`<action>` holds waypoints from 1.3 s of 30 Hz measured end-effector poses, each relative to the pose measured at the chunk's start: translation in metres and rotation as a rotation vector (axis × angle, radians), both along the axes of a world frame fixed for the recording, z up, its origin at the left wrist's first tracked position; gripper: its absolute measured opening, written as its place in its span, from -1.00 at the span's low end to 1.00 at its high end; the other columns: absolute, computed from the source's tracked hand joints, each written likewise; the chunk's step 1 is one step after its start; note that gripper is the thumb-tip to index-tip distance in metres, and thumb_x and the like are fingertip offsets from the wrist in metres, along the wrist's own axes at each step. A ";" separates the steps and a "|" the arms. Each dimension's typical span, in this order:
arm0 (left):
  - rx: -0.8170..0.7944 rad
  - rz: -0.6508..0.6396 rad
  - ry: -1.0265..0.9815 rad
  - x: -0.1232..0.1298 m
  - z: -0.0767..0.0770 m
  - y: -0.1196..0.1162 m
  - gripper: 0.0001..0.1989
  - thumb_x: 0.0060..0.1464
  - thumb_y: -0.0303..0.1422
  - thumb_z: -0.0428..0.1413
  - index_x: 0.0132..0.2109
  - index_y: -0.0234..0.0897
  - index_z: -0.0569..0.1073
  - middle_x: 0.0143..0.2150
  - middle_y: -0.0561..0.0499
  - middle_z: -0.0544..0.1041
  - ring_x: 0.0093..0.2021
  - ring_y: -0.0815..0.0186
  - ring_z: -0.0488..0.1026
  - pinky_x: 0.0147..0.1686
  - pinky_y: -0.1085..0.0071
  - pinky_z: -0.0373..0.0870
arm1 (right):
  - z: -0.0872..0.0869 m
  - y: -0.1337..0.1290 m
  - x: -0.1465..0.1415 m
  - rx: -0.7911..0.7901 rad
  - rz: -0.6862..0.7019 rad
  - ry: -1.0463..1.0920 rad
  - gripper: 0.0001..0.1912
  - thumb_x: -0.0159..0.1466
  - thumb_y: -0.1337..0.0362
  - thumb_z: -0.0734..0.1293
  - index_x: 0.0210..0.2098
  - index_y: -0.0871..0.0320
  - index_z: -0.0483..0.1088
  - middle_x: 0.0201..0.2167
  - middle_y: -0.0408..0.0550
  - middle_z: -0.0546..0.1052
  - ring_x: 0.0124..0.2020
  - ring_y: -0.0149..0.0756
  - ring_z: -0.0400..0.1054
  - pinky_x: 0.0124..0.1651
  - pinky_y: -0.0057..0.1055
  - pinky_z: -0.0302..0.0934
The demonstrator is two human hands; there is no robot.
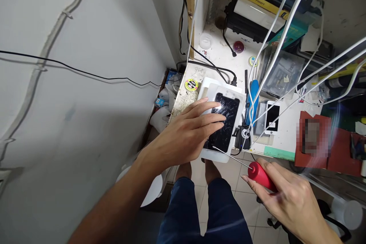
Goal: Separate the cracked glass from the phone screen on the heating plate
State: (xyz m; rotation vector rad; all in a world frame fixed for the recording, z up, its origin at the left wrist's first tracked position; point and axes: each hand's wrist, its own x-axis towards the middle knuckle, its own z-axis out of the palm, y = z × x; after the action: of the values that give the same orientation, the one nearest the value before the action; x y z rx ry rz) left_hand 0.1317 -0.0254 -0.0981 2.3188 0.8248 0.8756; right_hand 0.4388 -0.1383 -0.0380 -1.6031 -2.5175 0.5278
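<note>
A black phone screen [230,122] lies on a pale plate [241,103] at the table's front edge. My left hand [190,129] rests across the screen's left side, palm down with the fingers spread. A tool with a red handle [260,175] and a thin metal shaft is gripped in my right hand [291,194], in front of the table. The shaft's tip touches or hovers over the lower left end of the screen; which of the two is hard to tell.
White cables [286,26] hang across the right side. Right of the plate are a blue-handled tool [252,103], a white phone [272,117] and a red mat [340,152]. Boxes [257,4] are stacked at the back. A wall [85,122] stands on the left.
</note>
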 end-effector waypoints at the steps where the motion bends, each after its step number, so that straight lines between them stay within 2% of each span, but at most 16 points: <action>1: 0.000 -0.001 -0.006 0.000 0.003 -0.002 -0.52 0.31 -0.68 0.05 0.26 -0.20 0.44 0.27 -0.08 0.62 0.48 0.05 0.36 0.52 -0.18 0.30 | 0.002 0.001 0.000 -0.003 -0.011 0.009 -0.66 0.53 0.13 0.38 0.14 0.25 0.44 -0.36 -0.11 0.51 -0.46 -0.38 0.41 -0.41 -0.42 0.26; 4: -0.004 -0.025 -0.043 0.000 0.013 -0.014 -0.63 0.33 -0.60 0.15 0.21 -0.27 0.48 0.18 -0.11 0.66 0.37 0.05 0.47 0.41 -0.03 0.44 | 0.009 0.002 -0.001 -0.014 -0.011 0.046 -0.66 0.52 0.10 0.39 0.10 0.25 0.44 -0.39 -0.13 0.47 -0.47 -0.38 0.39 -0.42 -0.42 0.26; 6: 0.000 -0.060 -0.058 0.001 0.020 -0.026 -0.75 0.31 -0.58 0.21 0.09 -0.31 0.52 0.02 -0.10 0.70 0.18 0.11 0.58 0.22 0.12 0.55 | 0.014 0.002 -0.003 -0.029 0.011 0.087 -0.68 0.52 0.10 0.39 0.07 0.23 0.44 -0.40 -0.15 0.46 -0.49 -0.38 0.37 -0.42 -0.42 0.27; 9: -0.008 -0.055 -0.102 0.001 0.026 -0.046 -0.84 0.29 -0.60 0.20 -0.03 -0.32 0.52 -0.16 -0.05 0.69 -0.07 0.21 0.63 -0.06 0.22 0.54 | 0.020 -0.001 -0.006 -0.049 0.037 0.146 -0.75 0.50 0.15 0.42 0.02 0.20 0.45 -0.43 -0.19 0.42 -0.53 -0.41 0.30 -0.46 -0.41 0.23; 12: -0.033 0.030 -0.173 0.000 0.030 -0.063 -0.85 0.34 -0.56 0.13 -0.01 -0.31 0.52 -0.21 -0.04 0.70 -0.12 0.21 0.65 -0.19 0.22 0.50 | 0.020 -0.008 -0.008 -0.051 0.067 0.190 -0.75 0.46 0.22 0.45 0.05 0.20 0.45 -0.45 -0.21 0.40 -0.54 -0.41 0.28 -0.48 -0.41 0.20; 16: -0.058 0.107 -0.173 -0.013 0.033 -0.078 -0.82 0.33 -0.57 0.10 -0.03 -0.31 0.55 -0.22 -0.06 0.71 -0.14 0.20 0.68 -0.26 0.24 0.51 | 0.018 -0.013 -0.001 -0.032 0.104 0.194 -0.67 0.47 0.23 0.43 0.15 0.23 0.43 -0.41 -0.14 0.49 -0.48 -0.34 0.41 -0.42 -0.39 0.32; 18: -0.076 0.255 -0.182 -0.025 0.030 -0.078 -0.81 0.33 -0.57 0.12 -0.06 -0.25 0.56 -0.20 0.01 0.71 -0.13 0.23 0.68 -0.19 0.26 0.57 | 0.017 -0.013 0.006 0.000 0.085 0.158 -0.67 0.49 0.20 0.41 0.17 0.23 0.43 -0.37 -0.08 0.55 -0.45 -0.31 0.47 -0.40 -0.39 0.36; 20: -0.120 0.552 -0.164 -0.037 0.021 -0.071 -0.84 0.34 -0.52 0.16 -0.12 -0.16 0.58 -0.19 0.13 0.70 -0.16 0.29 0.67 -0.11 0.32 0.59 | 0.014 -0.012 0.011 0.044 0.033 0.110 -0.70 0.50 0.17 0.40 0.13 0.20 0.45 -0.36 -0.07 0.57 -0.46 -0.30 0.48 -0.41 -0.40 0.38; 22: -0.206 0.830 -0.073 -0.042 0.007 -0.057 -0.91 0.35 -0.40 0.22 -0.18 -0.12 0.59 -0.24 0.19 0.70 -0.25 0.35 0.64 -0.15 0.39 0.57 | 0.012 -0.011 0.013 0.048 -0.012 0.090 -0.73 0.50 0.14 0.41 0.07 0.18 0.46 -0.34 -0.06 0.58 -0.47 -0.31 0.48 -0.41 -0.41 0.39; 23: -0.261 0.892 -0.016 -0.042 -0.001 -0.049 -0.89 0.36 -0.33 0.21 -0.20 -0.13 0.59 -0.29 0.18 0.69 -0.31 0.36 0.62 -0.21 0.41 0.54 | 0.011 -0.011 0.011 0.034 -0.019 0.100 -0.73 0.50 0.13 0.41 0.05 0.18 0.45 -0.33 -0.05 0.59 -0.47 -0.31 0.49 -0.41 -0.41 0.39; 26: -0.365 0.874 0.078 -0.028 -0.026 -0.022 -0.69 0.44 -0.24 0.08 -0.30 -0.19 0.54 -0.46 0.11 0.61 -0.44 0.34 0.54 -0.33 0.41 0.43 | 0.007 -0.009 0.004 0.013 -0.001 0.150 -0.72 0.50 0.13 0.41 0.06 0.18 0.44 -0.32 -0.04 0.60 -0.46 -0.30 0.49 -0.41 -0.41 0.39; 29: -0.383 0.814 0.133 -0.011 -0.043 -0.001 -0.51 0.49 -0.16 -0.01 -0.44 -0.21 0.44 -0.50 0.04 0.55 -0.48 0.30 0.47 -0.38 0.36 0.31 | 0.004 -0.007 0.000 0.020 -0.007 0.139 -0.74 0.49 0.16 0.43 0.06 0.16 0.44 -0.29 -0.04 0.61 -0.45 -0.30 0.50 -0.39 -0.40 0.39; 31: -0.383 0.768 0.161 -0.004 -0.049 0.006 -0.52 0.50 -0.16 -0.02 -0.40 -0.23 0.49 -0.42 -0.02 0.59 -0.39 0.25 0.51 -0.34 0.34 0.31 | 0.003 -0.006 0.000 0.006 -0.012 0.128 -0.75 0.49 0.16 0.43 0.06 0.16 0.44 -0.30 -0.06 0.60 -0.47 -0.32 0.47 -0.40 -0.39 0.38; 35: -0.351 0.666 0.164 -0.004 -0.055 0.010 -0.66 0.48 -0.27 -0.02 -0.15 -0.21 0.63 -0.12 -0.10 0.67 -0.14 0.16 0.60 -0.18 0.30 0.41 | 0.001 -0.005 0.003 0.002 -0.020 0.122 -0.75 0.49 0.18 0.44 0.06 0.17 0.43 -0.32 -0.08 0.57 -0.48 -0.35 0.43 -0.39 -0.40 0.36; 39: -0.312 0.633 0.135 -0.010 -0.060 0.012 -0.68 0.43 -0.36 -0.02 -0.17 -0.21 0.64 -0.15 -0.08 0.68 -0.18 0.15 0.60 -0.21 0.28 0.44 | 0.001 -0.003 0.002 0.018 -0.031 0.132 -0.72 0.50 0.14 0.43 0.06 0.19 0.44 -0.30 -0.06 0.58 -0.42 -0.34 0.49 -0.34 -0.42 0.39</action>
State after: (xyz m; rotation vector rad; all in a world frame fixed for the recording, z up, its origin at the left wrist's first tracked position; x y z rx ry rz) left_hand 0.1217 -0.0135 -0.1582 1.8713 1.6763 0.7627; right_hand 0.4412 -0.1409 -0.0374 -1.5445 -2.3918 0.5857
